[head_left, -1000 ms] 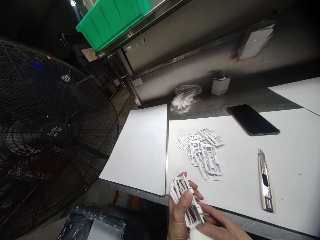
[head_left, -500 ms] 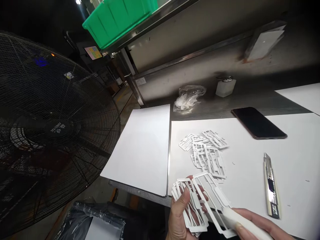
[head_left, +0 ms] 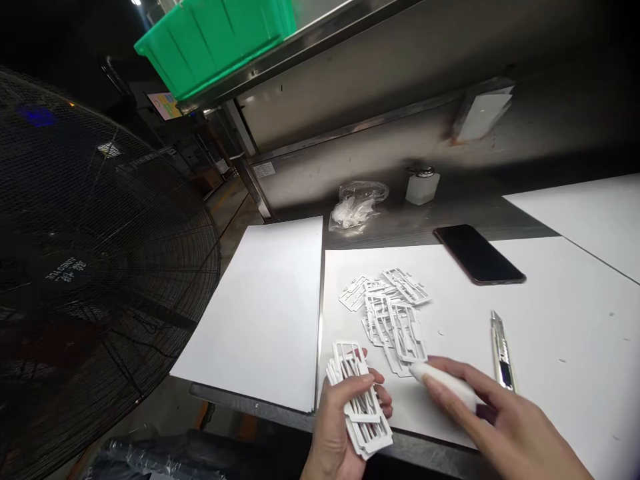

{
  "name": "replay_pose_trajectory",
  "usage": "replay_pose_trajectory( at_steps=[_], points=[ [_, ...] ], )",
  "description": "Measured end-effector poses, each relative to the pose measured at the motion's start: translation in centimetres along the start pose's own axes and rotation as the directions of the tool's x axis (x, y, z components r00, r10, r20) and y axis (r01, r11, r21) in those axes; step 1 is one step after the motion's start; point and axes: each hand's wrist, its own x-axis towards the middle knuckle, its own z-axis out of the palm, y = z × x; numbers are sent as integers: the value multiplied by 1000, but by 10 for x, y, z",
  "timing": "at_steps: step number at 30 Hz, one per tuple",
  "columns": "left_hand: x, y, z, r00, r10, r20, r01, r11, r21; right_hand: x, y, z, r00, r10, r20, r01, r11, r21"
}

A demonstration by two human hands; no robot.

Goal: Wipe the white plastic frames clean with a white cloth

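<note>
While the left hand (head_left: pixel 331 427) clasps a stack of white frames (head_left: pixel 364 419), the right hand (head_left: pixel 505 410) holds a white object (head_left: pixel 453 387)

As it wraps the stack from both sides, the left hand is closed firmly, keeping it slanted over the front edge of the table (head_left: pixel 245 398). The right hand is also closed, around the white object, whose narrow tip is at the lower edge of a loose pile of similar frames (head_left: pixel 400 330); whether they touch, one cannot tell. This pile lies on a white sheet (head_left: pixel 565 300). To its right are a cutter knife (head_left: pixel 501 353) and a dark phone (head_left: pixel 479 253); behind it, a clear plastic bag (head_left: pixel 354 212) and a bottle (head_left: pixel 423 189).
</note>
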Motion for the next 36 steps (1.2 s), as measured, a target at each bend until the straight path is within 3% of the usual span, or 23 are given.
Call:
replay_pose_trajectory(
  at_steps=[2,4,8,11,15,18,22,26,28,32,36],
  points=[
    [9,3,11,995,96,-10,-90,961,260,20,-4,-1,999,37,36,-39,998,56],
    [19,4,24,982,182,59,-190,887,421,32,-7,2,997,70,38,-74,992,100],
    [37,4,45,955,239,176,-295,831,471,31,-9,9,990,114,82,-131,964,231],
    [38,3,50,947,234,222,-310,850,425,22,-6,10,985,106,133,-144,938,315],
    [25,1,40,962,183,205,-231,942,243,14,7,3,985,61,163,-113,936,334],
    [10,-4,23,984,117,132,-139,976,170,15,11,-9,999,34,8,-35,978,206],
    [-9,-16,7,998,49,24,-52,988,148,15,-9,-15,982,-80,-171,93,993,67],
    [-26,-25,3,993,76,-88,-58,980,191,6,-31,-3,920,-384,-77,385,923,-8],
    [-31,-28,1,986,107,-125,-80,977,197,1,-31,0,883,-468,-19,467,883,-52],
    [-32,-30,-4,990,124,-74,-109,977,181,-1,-17,-8,916,-399,-45,394,914,-96],
    [-30,-32,-8,992,122,-13,-119,982,148,-1,-2,-20,977,-205,-58,203,979,-36]
  ],
)
